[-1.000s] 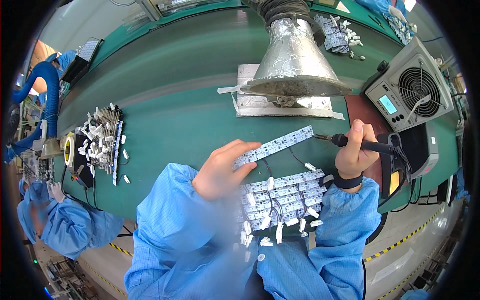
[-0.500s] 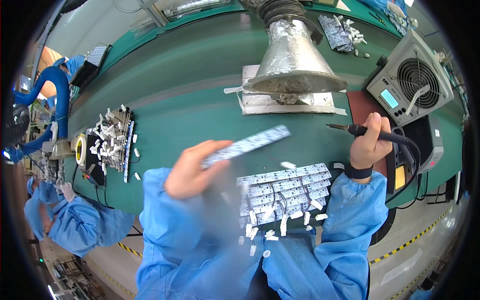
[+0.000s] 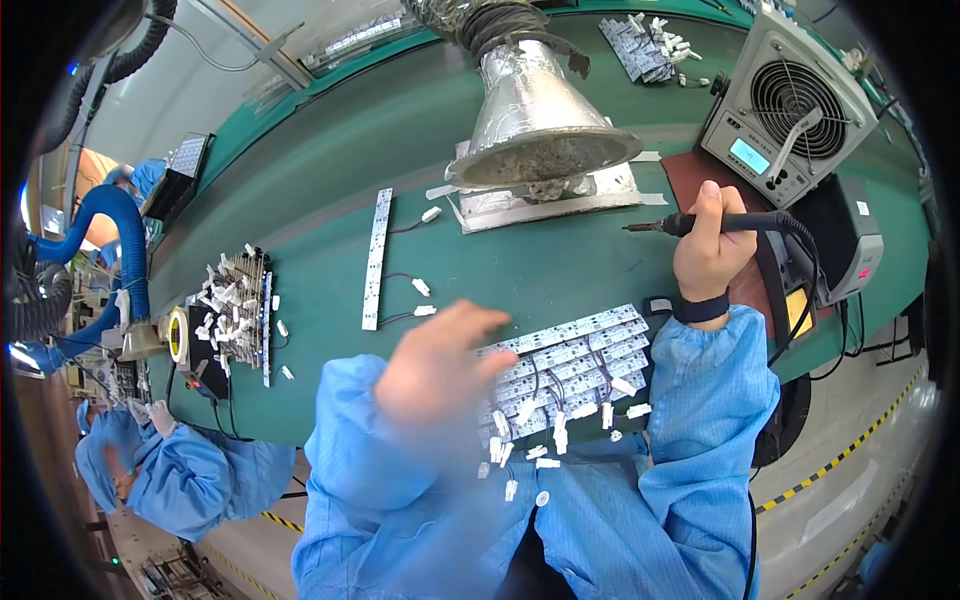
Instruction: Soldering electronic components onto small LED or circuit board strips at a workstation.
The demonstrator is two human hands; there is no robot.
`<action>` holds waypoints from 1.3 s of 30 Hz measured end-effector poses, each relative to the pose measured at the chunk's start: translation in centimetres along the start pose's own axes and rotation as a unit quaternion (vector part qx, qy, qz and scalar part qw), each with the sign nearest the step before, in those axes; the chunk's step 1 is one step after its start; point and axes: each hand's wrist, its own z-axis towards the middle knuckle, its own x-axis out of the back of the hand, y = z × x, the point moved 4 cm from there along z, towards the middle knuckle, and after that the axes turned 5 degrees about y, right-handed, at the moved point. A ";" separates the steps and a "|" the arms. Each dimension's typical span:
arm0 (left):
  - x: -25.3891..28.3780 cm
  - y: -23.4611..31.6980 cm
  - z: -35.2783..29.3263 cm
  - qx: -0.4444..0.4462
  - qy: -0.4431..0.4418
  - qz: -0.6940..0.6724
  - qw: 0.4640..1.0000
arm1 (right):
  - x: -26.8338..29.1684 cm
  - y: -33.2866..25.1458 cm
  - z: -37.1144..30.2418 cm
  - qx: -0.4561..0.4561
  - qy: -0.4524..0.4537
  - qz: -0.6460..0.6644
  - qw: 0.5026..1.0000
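Observation:
My right hand (image 3: pixel 712 255) grips a soldering iron (image 3: pixel 750 222) whose tip points left above the green mat. Blurred by motion, my left hand (image 3: pixel 435 365) has its index finger and thumb apart and nothing visible between them. It is at the left end of a stack of LED strip boards (image 3: pixel 565 327), which have dark wires and white connectors (image 3: pixel 560 438) hanging off the near side. One single LED strip (image 3: pixel 376 262) lies lengthwise on the mat beyond my left hand, with several wired white connectors to its right.
A metal fume hood (image 3: pixel 545 120) hangs over a white plate at the back. At right stand a fan unit (image 3: pixel 790 110) and a soldering station (image 3: pixel 850 245). Piled boards with connectors (image 3: pixel 235 310) lie at left. A co-worker in blue (image 3: pixel 190 470) sits at far left.
The LED strip that was in my left hand now lies on the mat, released. My left hand has moved to the board stack. My right hand still holds the iron; the view has shifted.

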 end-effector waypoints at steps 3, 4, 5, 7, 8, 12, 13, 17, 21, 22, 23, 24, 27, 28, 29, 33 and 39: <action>-1.2 -0.4 1.0 0.021 -0.098 -0.050 0.994 | 0.4 0.4 0.2 0.011 0.005 -0.009 1.000; -1.4 -0.9 1.4 0.039 -0.143 -0.089 0.985 | 0.4 0.4 0.2 0.011 0.005 -0.013 1.000; -1.0 -1.3 2.0 0.036 -0.147 -0.089 0.985 | 0.5 0.6 0.2 0.010 0.006 -0.020 1.000; -0.1 -2.1 2.4 0.033 -0.228 -0.167 0.959 | 0.7 0.3 0.4 0.023 0.017 -0.022 0.999; 0.2 -2.8 2.2 0.057 -0.219 -0.213 0.950 | 0.7 0.0 0.6 0.035 0.023 -0.019 0.999; -0.5 -3.4 2.5 0.213 -0.108 -0.414 0.878 | 0.8 0.1 0.6 0.009 0.064 0.017 0.998; -0.7 -3.2 2.8 0.254 -0.109 -0.376 0.884 | 0.7 -0.4 0.3 0.011 0.063 0.017 0.998; -2.5 -3.3 2.9 0.160 -0.035 -0.356 0.920 | -1.2 -3.3 -2.0 0.025 0.025 0.013 0.999; -3.2 -3.5 2.2 0.073 0.047 -0.294 0.952 | -3.4 -4.6 -4.7 0.097 -0.138 0.116 0.979; -2.9 -3.2 2.2 0.049 0.063 -0.245 0.966 | -4.0 -4.9 -5.1 0.130 -0.183 0.120 0.967; -2.6 -2.9 2.0 0.025 0.077 -0.194 0.978 | -4.4 -5.5 -5.3 0.130 -0.219 0.094 0.962; -2.4 -2.6 2.0 0.038 0.079 -0.204 0.975 | -4.8 -6.0 -5.5 0.137 -0.241 0.106 0.955; -2.7 -2.9 1.9 0.037 0.093 -0.196 0.976 | -5.9 -6.7 -6.3 0.151 -0.278 0.120 0.941; -2.9 -3.1 1.9 0.036 0.094 -0.198 0.975 | -6.1 -6.8 -6.6 0.161 -0.284 0.121 0.937; -2.9 -3.2 1.9 0.040 0.096 -0.201 0.974 | -6.3 -6.7 -6.8 0.159 -0.290 0.121 0.936; -2.9 -3.4 1.9 0.038 0.095 -0.191 0.976 | -6.9 -6.7 -7.5 0.173 -0.310 0.116 0.928; -3.0 -3.4 1.9 0.010 0.110 -0.173 0.979 | -7.1 -6.5 -7.8 0.181 -0.325 0.112 0.922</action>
